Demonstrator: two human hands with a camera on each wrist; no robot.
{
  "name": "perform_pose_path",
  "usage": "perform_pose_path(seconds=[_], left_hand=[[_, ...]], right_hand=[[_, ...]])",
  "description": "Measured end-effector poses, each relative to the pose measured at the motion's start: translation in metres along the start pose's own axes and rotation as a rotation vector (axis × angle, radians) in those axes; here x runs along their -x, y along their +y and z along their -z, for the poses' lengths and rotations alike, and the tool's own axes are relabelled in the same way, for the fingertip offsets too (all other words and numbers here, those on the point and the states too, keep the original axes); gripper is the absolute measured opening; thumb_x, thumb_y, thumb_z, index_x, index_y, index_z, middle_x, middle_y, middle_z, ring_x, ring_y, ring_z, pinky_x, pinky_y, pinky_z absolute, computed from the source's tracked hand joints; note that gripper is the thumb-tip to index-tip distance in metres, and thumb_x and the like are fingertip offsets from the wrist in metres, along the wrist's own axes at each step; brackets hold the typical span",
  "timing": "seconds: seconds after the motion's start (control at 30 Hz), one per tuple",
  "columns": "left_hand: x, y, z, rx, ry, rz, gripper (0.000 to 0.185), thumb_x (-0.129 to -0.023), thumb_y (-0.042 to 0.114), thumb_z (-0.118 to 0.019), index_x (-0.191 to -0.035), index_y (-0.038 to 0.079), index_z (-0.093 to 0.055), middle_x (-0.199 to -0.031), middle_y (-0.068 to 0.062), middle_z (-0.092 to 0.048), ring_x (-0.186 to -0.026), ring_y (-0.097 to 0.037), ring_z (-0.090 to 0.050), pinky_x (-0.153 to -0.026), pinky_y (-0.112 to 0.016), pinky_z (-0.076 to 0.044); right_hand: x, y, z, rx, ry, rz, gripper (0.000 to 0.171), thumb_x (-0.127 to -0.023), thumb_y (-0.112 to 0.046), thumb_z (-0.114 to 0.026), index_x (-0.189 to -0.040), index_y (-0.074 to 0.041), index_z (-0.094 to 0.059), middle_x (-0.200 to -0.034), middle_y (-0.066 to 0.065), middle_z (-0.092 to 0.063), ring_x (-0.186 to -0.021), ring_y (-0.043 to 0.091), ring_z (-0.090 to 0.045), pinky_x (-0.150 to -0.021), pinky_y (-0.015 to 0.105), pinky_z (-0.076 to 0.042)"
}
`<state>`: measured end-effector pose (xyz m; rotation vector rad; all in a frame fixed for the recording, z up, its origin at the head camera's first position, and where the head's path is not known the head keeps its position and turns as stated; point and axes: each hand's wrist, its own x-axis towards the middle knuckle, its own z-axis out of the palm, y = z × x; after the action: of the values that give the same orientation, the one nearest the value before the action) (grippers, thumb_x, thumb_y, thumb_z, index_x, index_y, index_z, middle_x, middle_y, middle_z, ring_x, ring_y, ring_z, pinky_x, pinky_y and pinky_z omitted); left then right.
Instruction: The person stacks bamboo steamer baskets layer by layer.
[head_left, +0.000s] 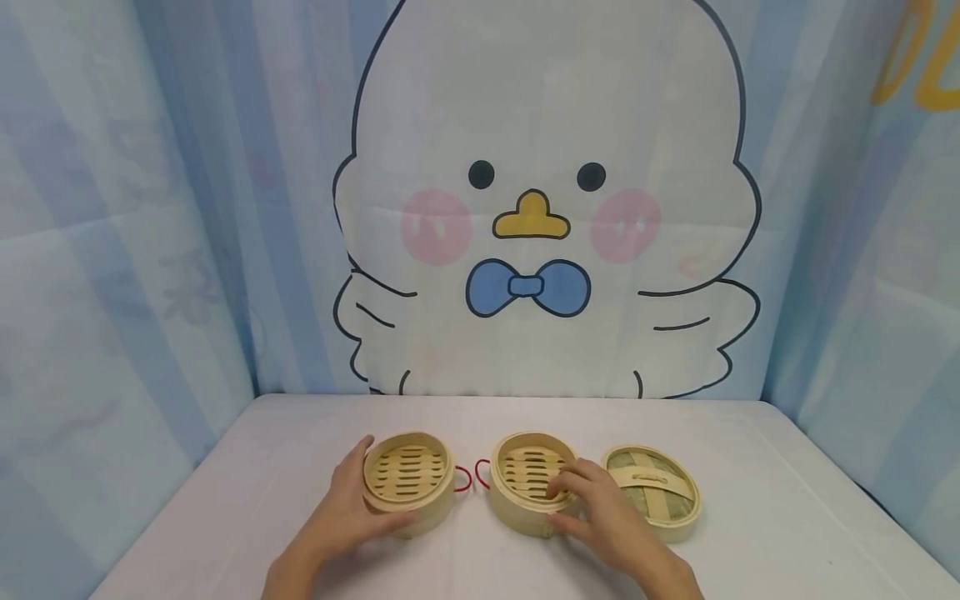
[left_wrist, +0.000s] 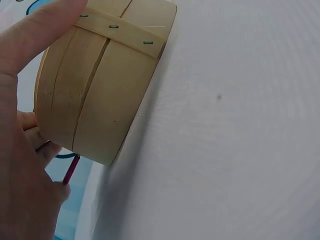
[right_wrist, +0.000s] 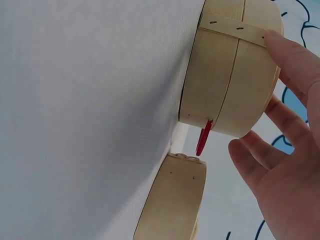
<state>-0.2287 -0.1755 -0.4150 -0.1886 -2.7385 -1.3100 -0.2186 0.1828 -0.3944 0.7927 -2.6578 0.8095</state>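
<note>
Head view: steamer baskets [head_left: 408,481] within both grips.

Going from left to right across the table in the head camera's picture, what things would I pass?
Left hand gripping the left steamer basket → two red loops in the gap → right steamer basket, with the right hand on its rim → woven lid, lying flat on the white table.

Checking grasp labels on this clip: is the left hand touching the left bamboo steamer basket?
Touching. In the left wrist view the left hand has its thumb pressed on the wall of the left steamer basket; the head view shows the fingers wrapped round its side.
</note>
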Motion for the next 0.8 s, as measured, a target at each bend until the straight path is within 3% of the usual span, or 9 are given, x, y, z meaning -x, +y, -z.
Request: perform_pose_path(seconds=[0.23,0.63,0.8], left_hand=[[0.0001,-0.0025,0.0000,0.017,0.009,-0.026,0.128,-0.064,0.043,-0.095,-0.155,-0.005,-0.020,-0.157,-0.028,-0.028,-0.145,-0.047,-0.023,-0.113,-0.066,-0.023],[0.0025,-0.0091,-0.0009,0.019,0.009,-0.037,0.125,-0.067,0.040,-0.095,-0.155,-0.008,-0.019,-0.155,-0.033,-0.028,-0.143,-0.050,-0.025,-0.114,-0.065,-0.022],[0.0025,-0.0098,-0.0012,0.026,0.017,-0.038,0.125,-0.066,0.039,-0.095,-0.154,-0.008,-0.019,-0.154,-0.034,-0.029,-0.143,-0.050,-0.026,-0.114,-0.064,-0.022]], right_hand=[[0.0005,-0.0002,0.0003,-0.007,-0.001,-0.027,0.020,-0.085,-0.024,-0.083,-0.096,-0.028,-0.067,-0.104,-0.017,-0.054,-0.107,0.017,-0.054,-0.095,0.045,-0.050],[0.0006,-0.0003,-0.0032,-0.040,0.065,-0.028,0.023,-0.083,-0.020,-0.084,-0.097,-0.028,-0.067,-0.104,-0.018,-0.054,-0.107,0.016,-0.056,-0.096,0.044,-0.051],[-0.0001,-0.0003,-0.0047,-0.050,0.104,-0.014,0.027,-0.082,-0.015,-0.084,-0.099,-0.028,-0.069,-0.105,-0.018,-0.054,-0.103,0.010,-0.055,-0.093,0.038,-0.052]])
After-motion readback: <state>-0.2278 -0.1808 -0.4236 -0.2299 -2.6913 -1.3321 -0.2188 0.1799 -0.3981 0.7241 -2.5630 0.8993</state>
